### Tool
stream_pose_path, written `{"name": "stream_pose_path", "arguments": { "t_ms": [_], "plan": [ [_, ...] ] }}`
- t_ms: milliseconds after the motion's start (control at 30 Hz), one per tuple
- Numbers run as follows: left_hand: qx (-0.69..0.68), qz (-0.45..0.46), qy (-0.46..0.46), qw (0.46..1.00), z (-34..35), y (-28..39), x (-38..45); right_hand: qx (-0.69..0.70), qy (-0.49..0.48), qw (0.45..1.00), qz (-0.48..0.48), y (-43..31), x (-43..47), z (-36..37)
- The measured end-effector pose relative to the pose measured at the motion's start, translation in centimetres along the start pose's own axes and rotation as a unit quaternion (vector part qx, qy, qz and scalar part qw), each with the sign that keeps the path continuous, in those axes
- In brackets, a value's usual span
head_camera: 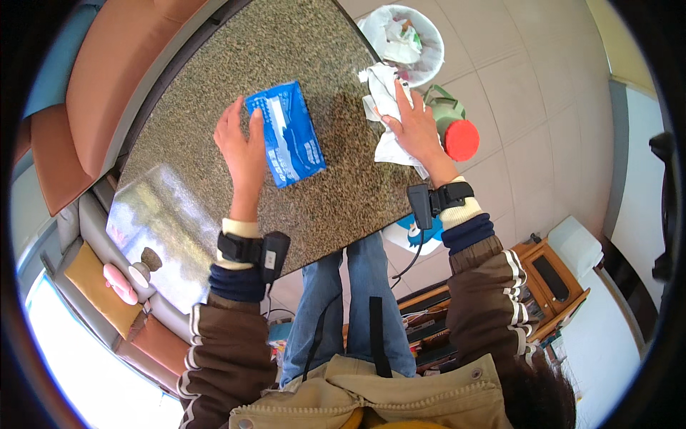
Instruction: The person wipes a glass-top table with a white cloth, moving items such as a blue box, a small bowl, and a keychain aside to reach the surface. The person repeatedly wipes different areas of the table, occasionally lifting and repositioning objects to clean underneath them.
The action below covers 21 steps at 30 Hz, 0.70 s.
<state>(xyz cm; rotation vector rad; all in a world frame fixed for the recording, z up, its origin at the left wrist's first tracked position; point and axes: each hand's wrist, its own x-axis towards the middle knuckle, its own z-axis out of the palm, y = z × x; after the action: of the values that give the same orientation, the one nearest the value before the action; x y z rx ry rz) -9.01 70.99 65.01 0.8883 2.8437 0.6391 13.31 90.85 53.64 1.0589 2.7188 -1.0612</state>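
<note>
A blue soft plastic packet (292,137) with a white stripe and printing lies on the speckled stone tabletop (343,204). My left hand (241,142) is at the packet's left edge, fingers apart, thumb over or against its upper left side; whether it presses on the packet is hard to tell. Near the table's right edge, my right hand (415,126) rests on a crumpled white cloth or tissue (386,102), fingers spread over it. Part of the white piece is hidden under the palm.
Beyond the right edge stands a lined waste bin (437,53) holding crumpled waste. Beside it is a green container (447,107) with a red lid (462,140). A small cup-like object (140,272) is at the table's lower left. Sofas (102,96) line the left; a wooden cabinet (554,276) is lower right.
</note>
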Motion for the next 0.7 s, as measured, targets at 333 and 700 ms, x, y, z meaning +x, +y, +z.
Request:
{"name": "stream_pose_path", "arguments": {
  "t_ms": [333, 700],
  "plan": [
    [0.137, -0.250, -0.187, 0.940, 2.7, -4.8, 8.0, 0.017, -0.024, 1.000, -0.011, -2.3, 3.0, -0.6],
    [0.249, -0.221, -0.213, 0.919, -13.1, -9.1, 10.3, 0.018, -0.025, 0.999, -0.013, -23.5, 12.6, -0.2]
  ]
}}
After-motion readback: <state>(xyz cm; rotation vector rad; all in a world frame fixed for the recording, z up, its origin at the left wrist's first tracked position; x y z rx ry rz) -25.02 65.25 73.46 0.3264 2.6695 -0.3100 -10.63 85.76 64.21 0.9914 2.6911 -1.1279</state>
